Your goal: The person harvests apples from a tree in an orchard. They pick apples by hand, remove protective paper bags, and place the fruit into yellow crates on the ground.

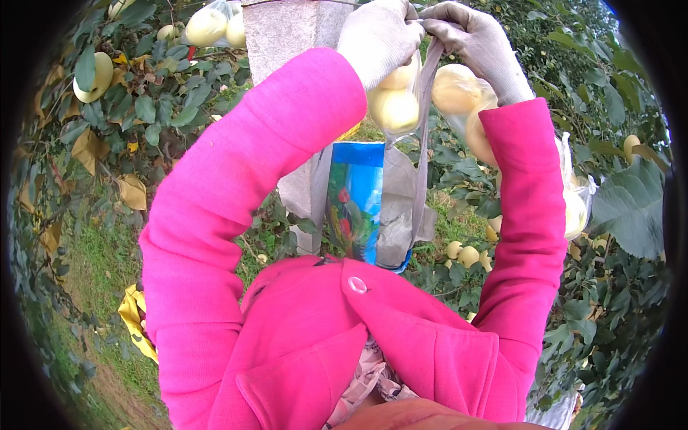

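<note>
Both my hands, in whitish knit work gloves, are raised at the top of the view with their fingertips together. My left hand (pixel 379 40) and my right hand (pixel 473 45) pinch something small between them, too small to make out. A grey cloth strap (pixel 423 134) runs down from beneath my right fingers to a blue printed bag (pixel 357 199). Pale yellow apples in a clear plastic bag (pixel 395 107) hang just below my left hand. More bagged apples (pixel 457 88) hang under my right hand, partly behind my pink sleeve.
A concrete post (pixel 290 37) with a wire across it stands behind my left arm. Leafy branches surround me, with a bare apple (pixel 94 78) and bagged apples (pixel 207 27) at upper left, and bagged fruit (pixel 575 212) at right. A yellow bag (pixel 131 317) lies at lower left.
</note>
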### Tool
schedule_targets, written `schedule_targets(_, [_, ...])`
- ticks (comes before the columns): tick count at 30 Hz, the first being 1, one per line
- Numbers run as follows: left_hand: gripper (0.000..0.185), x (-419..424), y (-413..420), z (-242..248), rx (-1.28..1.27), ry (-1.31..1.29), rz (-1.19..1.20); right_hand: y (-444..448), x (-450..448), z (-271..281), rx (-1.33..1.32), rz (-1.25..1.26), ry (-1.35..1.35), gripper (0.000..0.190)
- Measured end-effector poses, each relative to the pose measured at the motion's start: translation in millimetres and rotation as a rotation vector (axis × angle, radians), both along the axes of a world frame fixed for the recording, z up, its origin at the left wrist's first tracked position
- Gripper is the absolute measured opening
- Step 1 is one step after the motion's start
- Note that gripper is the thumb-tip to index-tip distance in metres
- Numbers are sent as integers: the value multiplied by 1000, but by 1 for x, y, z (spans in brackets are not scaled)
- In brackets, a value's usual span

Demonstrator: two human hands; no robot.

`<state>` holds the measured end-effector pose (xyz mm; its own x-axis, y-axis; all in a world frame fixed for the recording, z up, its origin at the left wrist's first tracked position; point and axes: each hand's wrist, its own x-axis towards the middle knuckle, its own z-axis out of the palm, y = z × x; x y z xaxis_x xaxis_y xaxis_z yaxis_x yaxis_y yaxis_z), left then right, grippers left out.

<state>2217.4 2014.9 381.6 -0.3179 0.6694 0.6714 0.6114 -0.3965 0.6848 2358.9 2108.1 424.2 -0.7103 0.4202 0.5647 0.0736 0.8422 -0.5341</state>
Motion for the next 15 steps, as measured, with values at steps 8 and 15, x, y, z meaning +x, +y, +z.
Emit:
schedule_targets(8, [20,-9,14,-8,10,87,73,-10,-10,-3,561,-216,-24,13])
schedule_targets(15, [22,-14,1,-3,-109,-118,-125,-17,-24,-1,781,-344,-62,12])
